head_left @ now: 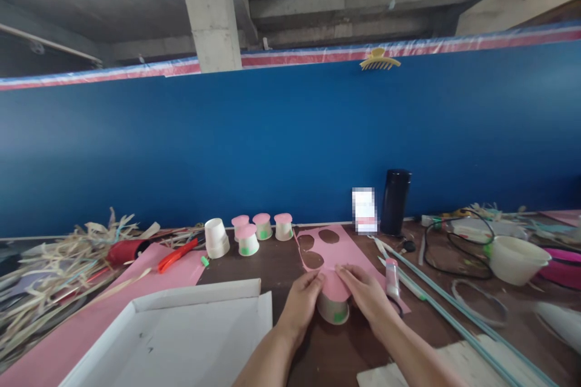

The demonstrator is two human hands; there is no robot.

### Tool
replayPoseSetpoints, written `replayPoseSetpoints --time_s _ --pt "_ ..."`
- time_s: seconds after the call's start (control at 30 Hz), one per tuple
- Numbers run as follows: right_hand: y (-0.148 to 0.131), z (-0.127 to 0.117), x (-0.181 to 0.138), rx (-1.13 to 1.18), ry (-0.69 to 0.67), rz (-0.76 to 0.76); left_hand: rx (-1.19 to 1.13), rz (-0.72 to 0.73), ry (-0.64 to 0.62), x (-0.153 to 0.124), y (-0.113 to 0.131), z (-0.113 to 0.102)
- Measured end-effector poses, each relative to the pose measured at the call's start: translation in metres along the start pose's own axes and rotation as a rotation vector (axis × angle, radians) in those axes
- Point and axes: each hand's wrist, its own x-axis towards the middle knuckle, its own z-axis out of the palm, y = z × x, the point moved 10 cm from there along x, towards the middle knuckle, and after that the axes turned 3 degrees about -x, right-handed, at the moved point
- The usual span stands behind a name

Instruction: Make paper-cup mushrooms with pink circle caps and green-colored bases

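A pink paper disc [334, 290] lies over the upturned base of a white paper cup [327, 311] with a green patch low on its side. My left hand [299, 305] has thumb and fingers closed at the disc's left edge. At its far right edge, the fingers of my right hand [367, 296] pinch the same disc. Just beyond both hands spreads a pink sheet [344, 252] with several round holes cut out. Farther back, several upturned cups [248, 245] wear similar pink tops, beside a stack of plain white cups [216, 238].
On the left lie a white box lid [195, 338], pink paper [152, 272], a red-orange tool [178, 255] and heaped paper strips [59, 278]. To the right are a glue bottle [392, 278], blue rods [447, 299], a black flask [396, 202], a phone [364, 210] and a white bowl [517, 260].
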Motion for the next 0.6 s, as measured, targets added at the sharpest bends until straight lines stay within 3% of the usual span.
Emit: replayPoseSetpoints --time_s 0.23,0.4,0.6 --pt "0.005 0.002 0.003 -0.027 -0.005 -0.026 0.031 -0.016 0.057 0.002 -0.006 -0.006" --pt "0.000 0.001 0.002 -0.068 -0.001 -0.054 0.157 -0.033 0.165 0.004 -0.013 -0.016" --pt "-0.002 0.000 0.002 -0.117 0.002 -0.092 0.166 -0.018 0.179 0.008 -0.018 -0.019"
